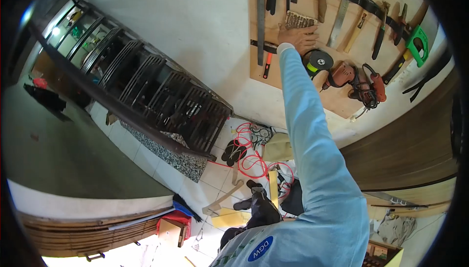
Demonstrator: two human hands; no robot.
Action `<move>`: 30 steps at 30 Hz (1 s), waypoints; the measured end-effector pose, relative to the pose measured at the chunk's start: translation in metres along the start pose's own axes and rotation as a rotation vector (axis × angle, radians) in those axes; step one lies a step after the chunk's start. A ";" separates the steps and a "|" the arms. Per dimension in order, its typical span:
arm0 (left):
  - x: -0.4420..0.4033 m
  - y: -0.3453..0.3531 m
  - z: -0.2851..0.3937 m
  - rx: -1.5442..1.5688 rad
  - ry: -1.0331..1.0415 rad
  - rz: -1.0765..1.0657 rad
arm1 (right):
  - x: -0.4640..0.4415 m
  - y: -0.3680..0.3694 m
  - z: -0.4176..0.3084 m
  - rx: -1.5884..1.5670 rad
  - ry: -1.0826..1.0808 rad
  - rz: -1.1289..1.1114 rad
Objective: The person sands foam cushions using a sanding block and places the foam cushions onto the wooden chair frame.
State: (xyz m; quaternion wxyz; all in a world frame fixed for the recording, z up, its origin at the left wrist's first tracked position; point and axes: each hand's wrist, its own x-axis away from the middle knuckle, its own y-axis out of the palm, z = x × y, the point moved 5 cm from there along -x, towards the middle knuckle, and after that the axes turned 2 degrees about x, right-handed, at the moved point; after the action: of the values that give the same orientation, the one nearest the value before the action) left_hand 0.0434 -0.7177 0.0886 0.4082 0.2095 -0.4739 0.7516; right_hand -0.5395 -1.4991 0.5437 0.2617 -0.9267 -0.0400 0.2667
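My right hand (299,38) is stretched up to a wooden tool board (268,74) on the wall. Its fingers look spread, lying flat just below a small tan block with dark rows of marks (300,20). Whether the fingertips touch that block I cannot tell. A black disc-shaped power tool with a green part (320,61) hangs below the fingers, and a red corded drill (342,74) hangs to its right. Left of the hand are a long metal ruler (260,20) and a small red-and-black tool (267,65). My left hand is out of view.
More tools hang on the board, including a wooden-handled hammer (355,33) and a green-handled saw (416,46). A dark metal rack (161,86) stands left. On the floor lie a red hose (251,171), sandals (234,153) and a speckled slab (183,162).
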 end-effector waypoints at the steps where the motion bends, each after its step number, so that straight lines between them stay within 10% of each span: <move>1: -0.002 0.004 0.014 -0.006 0.016 -0.013 | -0.003 0.009 0.006 0.056 -0.033 0.033; 14: -0.048 -0.017 0.156 0.076 0.512 -0.149 | 0.031 -0.096 -0.034 -0.424 -0.460 0.025; 18: -0.011 -0.048 0.187 0.118 0.840 -0.329 | 0.183 -0.240 0.015 -0.964 -0.578 -0.672; 24: 0.164 -0.011 0.245 0.041 1.598 -0.581 | 0.464 -0.475 0.266 -0.815 0.166 -1.367; 26: 0.179 0.014 0.217 -0.131 1.644 -0.793 | 0.514 -0.544 0.337 -1.003 0.564 -1.285; 30: 0.229 0.044 0.142 -0.460 1.396 -1.431 | 0.542 -0.659 0.446 -0.605 0.571 -0.851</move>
State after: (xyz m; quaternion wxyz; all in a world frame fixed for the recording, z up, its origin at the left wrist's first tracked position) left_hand -0.1350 -0.7575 0.2916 0.9759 -0.1245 -0.0273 0.1773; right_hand -0.2628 -0.6102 0.2995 0.0704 -0.8976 -0.4102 -0.1449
